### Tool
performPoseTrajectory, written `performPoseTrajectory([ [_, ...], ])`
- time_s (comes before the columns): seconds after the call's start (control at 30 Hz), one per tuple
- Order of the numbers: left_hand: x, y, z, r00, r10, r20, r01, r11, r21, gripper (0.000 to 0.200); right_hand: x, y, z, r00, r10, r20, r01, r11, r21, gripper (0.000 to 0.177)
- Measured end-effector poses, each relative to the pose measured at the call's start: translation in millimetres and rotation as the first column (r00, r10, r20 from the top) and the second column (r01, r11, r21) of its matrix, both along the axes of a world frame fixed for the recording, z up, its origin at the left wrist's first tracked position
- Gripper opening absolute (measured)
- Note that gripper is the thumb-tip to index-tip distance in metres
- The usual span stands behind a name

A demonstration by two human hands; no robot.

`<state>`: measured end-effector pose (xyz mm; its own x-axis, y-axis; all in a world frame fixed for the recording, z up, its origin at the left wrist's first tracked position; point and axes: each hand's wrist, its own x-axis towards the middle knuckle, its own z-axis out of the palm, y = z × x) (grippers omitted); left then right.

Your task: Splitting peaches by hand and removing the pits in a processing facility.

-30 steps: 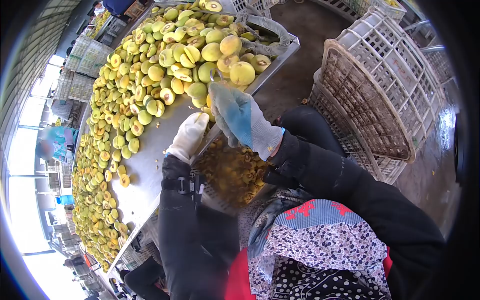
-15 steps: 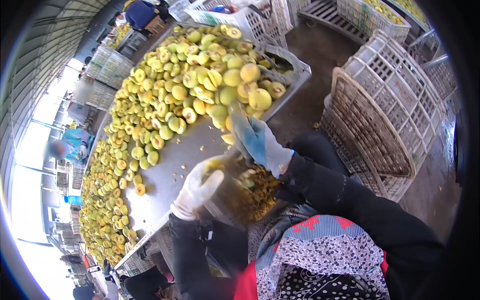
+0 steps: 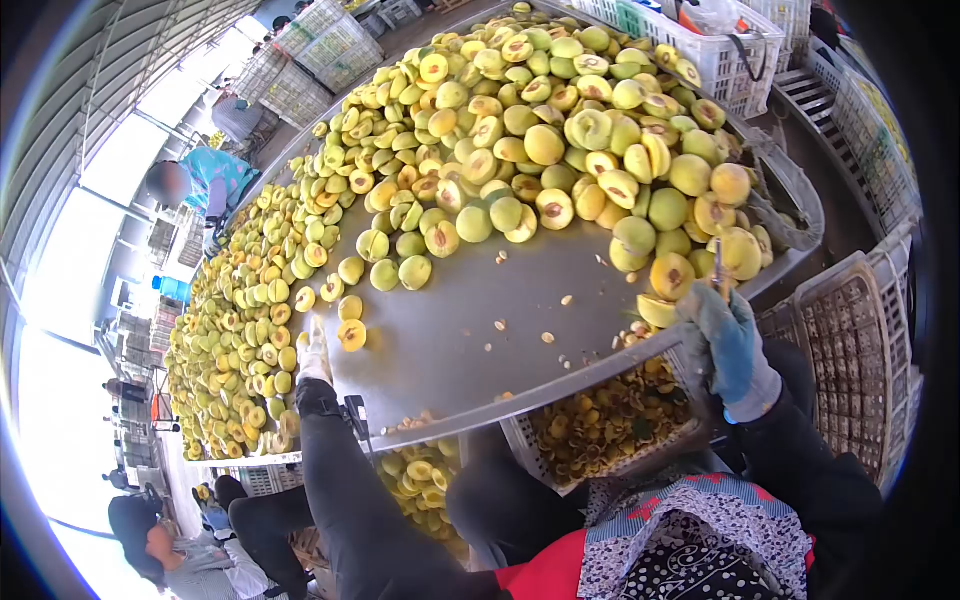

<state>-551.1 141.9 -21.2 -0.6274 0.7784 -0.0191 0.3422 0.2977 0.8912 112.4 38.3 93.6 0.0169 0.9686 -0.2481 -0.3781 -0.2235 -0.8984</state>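
Note:
My left hand (image 3: 314,352), in a white glove, reaches out over the metal table (image 3: 450,340), with its fingers stretched toward the near edge of the piled yellow-green peaches (image 3: 500,130). A cut half (image 3: 351,334) lies just right of its fingers. Many of the fruits are halved, showing reddish-brown centres. At the table's right edge, my right hand (image 3: 728,348), in a grey-blue glove, is closed around a small knife (image 3: 717,262) whose thin blade points up. Several fruits lie beside and behind the blade. Small pits (image 3: 548,338) are scattered across the metal.
Below the table edge stands a crate (image 3: 522,438) of brownish fruit scraps. Fruit halves (image 3: 420,475) fill a container by my legs. Plastic crates (image 3: 850,360) stand at right, a white crate (image 3: 735,65) behind. A person (image 3: 205,190) works across the table; another (image 3: 190,550) sits at lower left.
My left hand has moved from above the scrap crate out left to the fruit pile. My right hand, still on the knife, sits farther right in view as the camera has turned.

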Motion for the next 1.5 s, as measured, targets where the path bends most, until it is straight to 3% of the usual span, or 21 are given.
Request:
performPoseTrajectory([
  [0.17,-34,93,-21,0.996,-0.005,0.094,0.007,1.0,-0.014,0.055,-11,22,-1,0.998,0.001,0.057,0.001,1.0,-0.029,0.029],
  [0.3,51,183,4,0.968,-0.19,0.165,0.19,0.982,0.016,0.059,-15,38,3,0.999,-0.022,0.044,0.026,0.996,-0.087,0.029],
  [0.37,70,251,-9,0.801,-0.38,0.462,0.286,0.922,0.261,0.059,-11,43,-2,0.999,-0.04,-0.011,0.039,0.991,-0.126,0.028],
  [0.43,73,330,-63,0.585,-0.622,0.521,0.364,0.775,0.516,0.059,-4,49,-2,0.996,-0.057,-0.069,0.042,0.978,-0.204,0.025],
  [0.47,134,318,-12,0.825,-0.46,0.329,0.384,0.882,0.272,0.059,5,48,-9,0.994,-0.054,-0.098,0.032,0.978,-0.208,0.027],
  [0.5,204,301,48,0.945,-0.313,0.091,0.315,0.949,-0.013,0.059,14,48,-14,0.99,-0.055,-0.127,0.027,0.977,-0.212,0.03],
  [0.6,209,330,38,0.865,-0.493,0.09,0.491,0.87,0.05,0.059,25,60,0,0.99,0.009,-0.138,-0.046,0.962,-0.269,0.027],
  [0.63,211,347,30,0.763,-0.623,0.172,0.613,0.782,0.111,0.05,28,61,2,0.987,0.018,-0.161,-0.065,0.954,-0.291,0.026],
  [0.77,294,311,48,0.626,-0.778,-0.06,0.773,0.628,-0.088,0.051,32,71,6,0.987,0.09,-0.133,-0.113,0.979,-0.172,0.021],
  [0.8,329,281,68,0.698,-0.703,-0.138,0.691,0.711,-0.132,0.052,32,73,13,0.988,0.096,-0.122,-0.118,0.975,-0.187,0.019],
  [0.83,328,277,50,0.718,-0.694,-0.053,0.694,0.72,-0.019,0.054,36,75,19,0.99,0.094,-0.107,-0.114,0.974,-0.194,0.017],
  [0.9,335,258,54,0.527,-0.849,0.043,0.843,0.516,-0.15,0.057,45,73,30,0.992,0.078,-0.1,-0.092,0.986,-0.142,0.015],
  [0.93,332,248,64,0.266,-0.905,-0.331,0.867,0.375,-0.329,0.056,50,72,32,0.991,0.085,-0.099,-0.097,0.989,-0.116,0.014],
  [0.97,354,232,90,0.332,-0.891,-0.309,0.766,0.446,-0.463,0.05,58,69,31,0.991,0.049,-0.127,-0.061,0.994,-0.091,0.013],
  [1.03,404,217,160,0.124,-0.864,-0.488,0.454,0.486,-0.746,0.042,72,64,22,0.981,-0.013,-0.195,0.004,0.999,-0.045,0.011],
  [1.1,451,226,212,0.043,-0.803,-0.595,0.268,0.583,-0.767,0.046,80,62,27,0.959,-0.084,-0.27,0.06,0.993,-0.097,0.012],
  [1.2,517,292,234,-0.016,-0.547,-0.837,0.437,0.749,-0.498,0.05,97,62,21,0.954,0.042,-0.297,-0.04,0.999,0.014,0.012],
  [1.3,594,386,219,0.117,-0.494,-0.861,0.715,0.644,-0.272,0.064,102,64,27,0.956,0.032,-0.29,-0.037,0.999,-0.014,0.012],
  [1.37,634,429,196,0.137,-0.537,-0.833,0.733,0.62,-0.28,0.073,110,66,20,0.947,0.126,-0.296,-0.119,0.992,0.04,0.014],
  [1.43,636,486,138,0.069,-0.648,-0.759,0.605,0.632,-0.484,0.08,112,68,6,0.992,0.115,-0.055,-0.101,0.971,0.217,0.018],
  [1.5,647,470,136,0.07,-0.688,-0.722,0.547,0.631,-0.549,0.082,124,73,8,0.99,0.13,-0.055,-0.113,0.964,0.243,0.019],
])
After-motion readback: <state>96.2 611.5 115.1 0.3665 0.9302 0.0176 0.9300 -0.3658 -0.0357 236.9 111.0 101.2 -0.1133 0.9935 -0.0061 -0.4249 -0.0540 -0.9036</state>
